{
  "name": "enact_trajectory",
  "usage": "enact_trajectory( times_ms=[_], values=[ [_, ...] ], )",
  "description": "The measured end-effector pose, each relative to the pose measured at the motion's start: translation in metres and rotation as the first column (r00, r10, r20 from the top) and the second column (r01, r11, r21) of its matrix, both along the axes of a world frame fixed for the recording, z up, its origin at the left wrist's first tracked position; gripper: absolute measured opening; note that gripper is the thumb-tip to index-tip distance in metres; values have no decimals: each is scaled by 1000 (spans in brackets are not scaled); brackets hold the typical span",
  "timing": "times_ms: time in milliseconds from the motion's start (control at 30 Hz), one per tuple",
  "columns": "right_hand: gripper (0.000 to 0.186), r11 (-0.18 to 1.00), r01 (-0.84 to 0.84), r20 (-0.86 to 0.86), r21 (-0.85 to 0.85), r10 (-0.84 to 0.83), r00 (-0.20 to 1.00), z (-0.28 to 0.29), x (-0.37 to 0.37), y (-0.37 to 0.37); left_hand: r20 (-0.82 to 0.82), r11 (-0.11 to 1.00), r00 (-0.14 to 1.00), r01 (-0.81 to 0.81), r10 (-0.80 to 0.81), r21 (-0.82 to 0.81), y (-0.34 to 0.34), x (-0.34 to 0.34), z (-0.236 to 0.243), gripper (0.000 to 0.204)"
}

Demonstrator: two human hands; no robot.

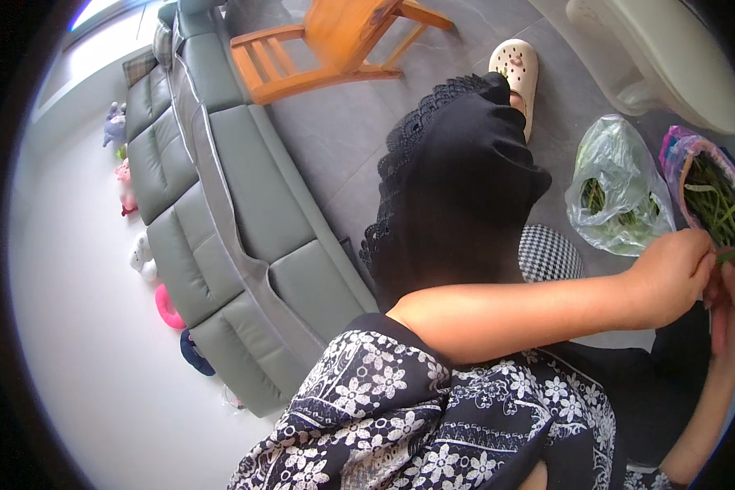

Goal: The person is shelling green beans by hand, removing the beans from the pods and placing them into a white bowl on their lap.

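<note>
Left hand (668, 276) and right hand (732, 294) meet at right, fingers apparently clamped on a green stem piece (730, 256), just near of the open purple-edged bag (672, 157) of stems, presumably to shorten reach.

A grey tiled floor (335, 139) with thin pale joints carries everything. Between two and three o'clock a translucent plastic bag (616, 192) sits on it, slumped, with greens (594, 196) showing inside. Just beside it, near three o'clock, is a colourful bag (671, 155), its mouth open on long green stems (714, 200). A beige clog (514, 61) rests on the tiles between one and two o'clock. A wooden chair (347, 37) stands just short of twelve, and a long grey-green sofa (245, 163) toward ten. At three, a rounded houndstooth piece (550, 253) is partly covered, its base hidden.
</note>
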State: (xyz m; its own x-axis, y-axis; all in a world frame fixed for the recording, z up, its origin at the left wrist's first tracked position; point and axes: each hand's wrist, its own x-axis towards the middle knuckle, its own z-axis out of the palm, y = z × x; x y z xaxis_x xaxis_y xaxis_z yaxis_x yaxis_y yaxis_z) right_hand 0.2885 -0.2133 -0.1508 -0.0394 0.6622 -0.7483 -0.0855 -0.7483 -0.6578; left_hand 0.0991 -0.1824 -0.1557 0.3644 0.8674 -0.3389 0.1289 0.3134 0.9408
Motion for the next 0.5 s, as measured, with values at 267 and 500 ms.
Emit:
enact_trajectory(
  times_ms=[267,500],
  values=[
    [27,992,94,-38,82,-91,995,8,12,9,94,990,990,-99,109,-105,-2,23,9,10],
    [23,961,107,-1,255,-110,994,39,21,14,96,993,988,-118,119,-15,-5,40,24,9]
  ],
)
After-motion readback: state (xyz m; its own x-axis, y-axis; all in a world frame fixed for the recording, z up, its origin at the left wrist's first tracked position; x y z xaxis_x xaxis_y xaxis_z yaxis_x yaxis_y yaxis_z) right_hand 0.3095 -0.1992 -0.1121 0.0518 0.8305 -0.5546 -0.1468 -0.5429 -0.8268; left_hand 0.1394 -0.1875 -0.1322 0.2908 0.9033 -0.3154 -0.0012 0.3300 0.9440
